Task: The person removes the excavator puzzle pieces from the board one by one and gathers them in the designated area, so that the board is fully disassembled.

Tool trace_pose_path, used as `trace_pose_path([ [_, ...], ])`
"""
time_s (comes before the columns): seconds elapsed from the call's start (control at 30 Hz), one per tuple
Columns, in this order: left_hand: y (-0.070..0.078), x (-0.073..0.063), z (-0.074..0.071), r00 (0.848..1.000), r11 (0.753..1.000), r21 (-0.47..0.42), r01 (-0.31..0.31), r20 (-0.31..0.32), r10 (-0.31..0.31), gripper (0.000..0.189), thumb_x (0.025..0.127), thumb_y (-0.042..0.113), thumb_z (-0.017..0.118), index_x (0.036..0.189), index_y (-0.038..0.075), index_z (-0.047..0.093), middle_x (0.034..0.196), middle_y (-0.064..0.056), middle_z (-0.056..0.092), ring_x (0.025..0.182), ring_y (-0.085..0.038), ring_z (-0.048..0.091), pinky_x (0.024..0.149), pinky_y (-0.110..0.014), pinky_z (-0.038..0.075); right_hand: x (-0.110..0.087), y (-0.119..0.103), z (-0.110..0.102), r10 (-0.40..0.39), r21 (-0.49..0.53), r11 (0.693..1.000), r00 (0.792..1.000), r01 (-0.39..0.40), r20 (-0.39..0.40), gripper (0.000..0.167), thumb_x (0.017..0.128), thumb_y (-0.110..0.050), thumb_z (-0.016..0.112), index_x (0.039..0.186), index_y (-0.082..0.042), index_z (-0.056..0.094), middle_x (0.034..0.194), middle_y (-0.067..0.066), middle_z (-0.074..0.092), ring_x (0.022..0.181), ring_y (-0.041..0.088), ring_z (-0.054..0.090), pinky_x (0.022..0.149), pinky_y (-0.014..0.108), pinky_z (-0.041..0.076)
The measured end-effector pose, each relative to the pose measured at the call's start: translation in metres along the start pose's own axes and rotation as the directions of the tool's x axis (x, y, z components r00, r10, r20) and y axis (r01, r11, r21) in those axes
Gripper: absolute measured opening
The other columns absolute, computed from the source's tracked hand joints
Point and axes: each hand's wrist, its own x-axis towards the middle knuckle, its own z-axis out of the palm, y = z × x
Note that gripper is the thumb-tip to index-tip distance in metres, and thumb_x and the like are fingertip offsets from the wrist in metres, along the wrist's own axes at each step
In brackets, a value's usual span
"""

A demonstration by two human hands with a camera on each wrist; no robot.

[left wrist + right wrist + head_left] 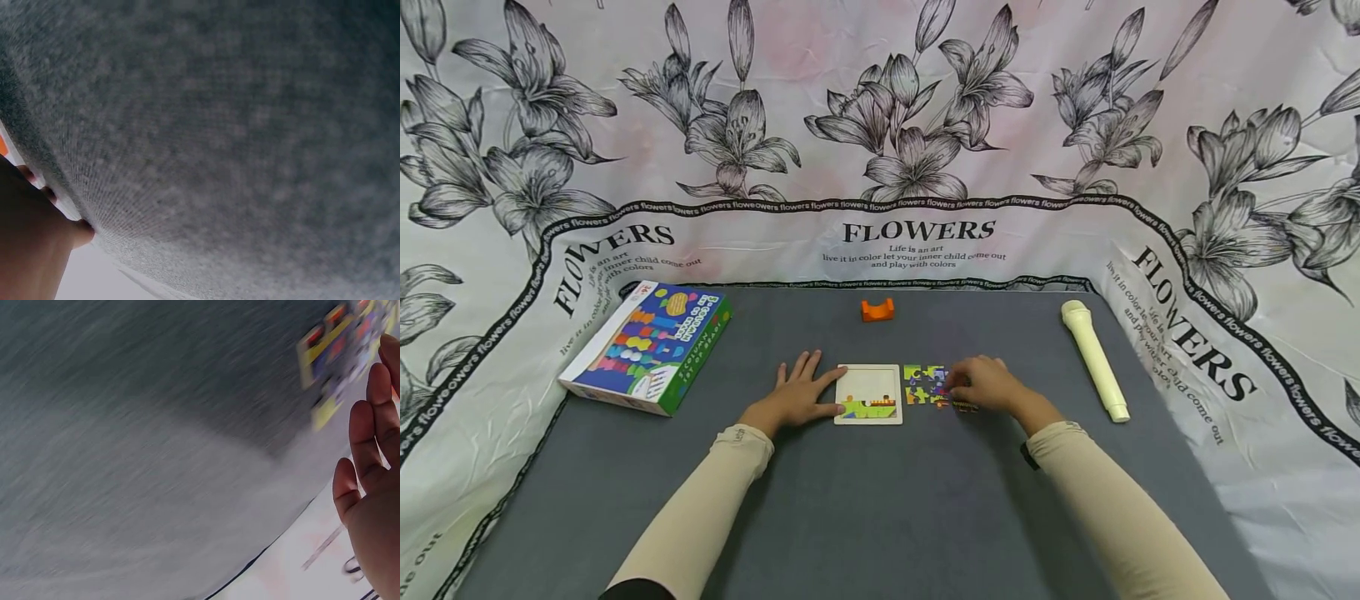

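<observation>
A square wooden puzzle tray (867,383) lies on the grey table, its lower part filled with a green, yellow and red picture. My left hand (796,397) is spread flat at the tray's left side, thumb and index finger on its edge. Loose jigsaw pieces (925,385) in yellow, blue and purple lie just right of the tray. Over their right end is my right hand (988,383), its fingers bent down; I cannot tell if a piece is between the fingertips. In the right wrist view, blurred pieces (322,356) appear beside its fingers (362,428).
A blue and green game box (651,346) lies at the left. An orange curved block (877,311) sits near the back edge, and a pale yellow stick-like object (1096,362) lies at the right. A flower-print cloth (917,242) hangs behind the table (880,500).
</observation>
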Motion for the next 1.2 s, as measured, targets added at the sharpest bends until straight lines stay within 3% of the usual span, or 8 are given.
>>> trace_pose_path([
  [0.3, 0.003, 0.005, -0.001, 1.0, 1.0, -0.002, 0.006, 0.014, -0.006, 0.076, 0.092, 0.061, 0.054, 0.155, 0.032, 0.024, 0.162, -0.019, 0.001, 0.149, -0.04, -0.005, 0.112, -0.067, -0.002, 0.036, -0.057, 0.017, -0.142, -0.021, 0.99, 0.99, 0.142, 0.002, 0.011, 0.09, -0.02, 0.069, 0.099, -0.016, 0.075, 0.092, -0.005, 0.072, 0.087, 0.017, 0.06, 0.076, 0.039, 0.038],
  [0.47, 0.005, 0.005, 0.005, 1.0, 1.0, -0.014, -0.011, 0.021, 0.011, 0.074, 0.093, 0.06, 0.052, 0.155, 0.03, 0.025, 0.162, -0.02, 0.001, 0.149, -0.04, -0.004, 0.112, -0.068, -0.001, 0.05, -0.088, 0.035, -0.243, -0.041, 0.969, 0.969, 0.245, 0.043, 0.015, 0.09, -0.018, 0.069, 0.104, -0.013, 0.074, 0.098, 0.0, 0.072, 0.094, 0.02, 0.062, 0.081, 0.043, 0.041],
  [0.67, 0.005, 0.004, 0.009, 1.0, 1.0, -0.006, -0.002, 0.022, 0.002, 0.074, 0.092, 0.061, 0.051, 0.155, 0.032, 0.025, 0.163, -0.018, 0.002, 0.149, -0.039, -0.004, 0.112, -0.067, -0.001, 0.059, -0.101, 0.053, -0.323, -0.062, 0.944, 0.946, 0.324, 0.026, 0.023, 0.087, -0.014, 0.066, 0.108, -0.009, 0.073, 0.102, 0.003, 0.07, 0.095, 0.023, 0.062, 0.079, 0.045, 0.042],
  [0.87, 0.003, 0.002, 0.005, 0.999, 1.0, -0.005, 0.007, 0.035, -0.007, 0.076, 0.091, 0.062, 0.052, 0.155, 0.032, 0.024, 0.163, -0.017, 0.0, 0.149, -0.038, -0.005, 0.113, -0.066, -0.002, 0.066, -0.106, 0.058, -0.308, -0.065, 0.948, 0.95, 0.312, 0.059, 0.023, 0.086, -0.017, 0.069, 0.108, -0.012, 0.073, 0.097, 0.001, 0.068, 0.091, 0.019, 0.061, 0.079, 0.045, 0.041],
  [1.2, -0.001, -0.004, -0.006, 1.0, 1.0, -0.029, 0.002, 0.025, -0.001, 0.091, 0.082, 0.063, 0.064, 0.156, 0.029, 0.024, 0.163, -0.017, 0.0, 0.149, -0.037, -0.005, 0.113, -0.065, -0.001, 0.075, -0.112, 0.06, -0.221, -0.035, 0.974, 0.971, 0.225, 0.096, 0.023, 0.084, -0.021, 0.076, 0.106, -0.017, 0.072, 0.095, -0.001, 0.066, 0.094, 0.019, 0.059, 0.089, 0.047, 0.04],
])
